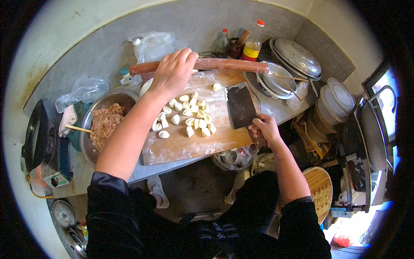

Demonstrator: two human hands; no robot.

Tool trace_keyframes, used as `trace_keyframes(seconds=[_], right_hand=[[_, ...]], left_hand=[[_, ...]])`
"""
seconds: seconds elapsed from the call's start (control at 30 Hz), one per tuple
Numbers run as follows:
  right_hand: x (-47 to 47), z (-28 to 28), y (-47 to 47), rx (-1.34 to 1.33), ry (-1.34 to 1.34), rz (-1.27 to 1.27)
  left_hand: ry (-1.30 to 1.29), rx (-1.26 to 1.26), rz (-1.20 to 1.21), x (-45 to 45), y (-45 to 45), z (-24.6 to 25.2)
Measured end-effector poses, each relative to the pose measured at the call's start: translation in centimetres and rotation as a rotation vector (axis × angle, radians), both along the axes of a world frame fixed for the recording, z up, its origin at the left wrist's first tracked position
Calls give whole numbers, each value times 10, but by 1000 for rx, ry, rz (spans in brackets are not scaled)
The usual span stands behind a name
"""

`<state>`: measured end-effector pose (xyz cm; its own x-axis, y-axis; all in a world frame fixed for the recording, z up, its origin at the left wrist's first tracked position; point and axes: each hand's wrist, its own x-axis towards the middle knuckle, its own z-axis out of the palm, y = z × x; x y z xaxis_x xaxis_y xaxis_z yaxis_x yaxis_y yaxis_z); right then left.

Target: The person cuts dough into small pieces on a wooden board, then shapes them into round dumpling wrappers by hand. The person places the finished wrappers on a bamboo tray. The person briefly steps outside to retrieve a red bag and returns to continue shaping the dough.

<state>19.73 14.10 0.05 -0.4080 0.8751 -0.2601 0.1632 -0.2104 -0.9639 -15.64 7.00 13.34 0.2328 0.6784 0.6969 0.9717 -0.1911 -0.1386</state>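
My left hand [176, 69] grips a reddish-brown wooden rolling pin [231, 64] near its left part, above the far edge of the floured wooden board [181, 149]. On the board's right side is a dark cleaver [241, 106], its broad blade flat or nearly so. My right hand [266, 129] holds the cleaver at its near right end, where my fingers hide most of the handle. Several cut pieces of pale dough [189, 121] are spread over the middle of the board. One separate dough piece [216, 86] sits farther back, left of the blade.
Left of the board stands a metal bowl of minced filling [108, 121] with chopsticks [77, 129] in it. A gas stove [58, 158] is at far left. Bottles [253, 45], stacked bowls [278, 81] and a lidded metal pot [296, 58] line the back right.
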Motion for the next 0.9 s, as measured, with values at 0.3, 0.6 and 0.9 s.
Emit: trace_keyframes(seconds=[0.3,0.6,0.9], right_hand=[[-18,-1,-15,-58,11,227],[-65,95,-72,764,-383,360],[-33,86,-44,487,-191,94]], left_hand=[[-9,-33,14,-5,-14,4],[-52,-105,143,-10,-21,27],[-61,-128,171,-14,-21,25]])
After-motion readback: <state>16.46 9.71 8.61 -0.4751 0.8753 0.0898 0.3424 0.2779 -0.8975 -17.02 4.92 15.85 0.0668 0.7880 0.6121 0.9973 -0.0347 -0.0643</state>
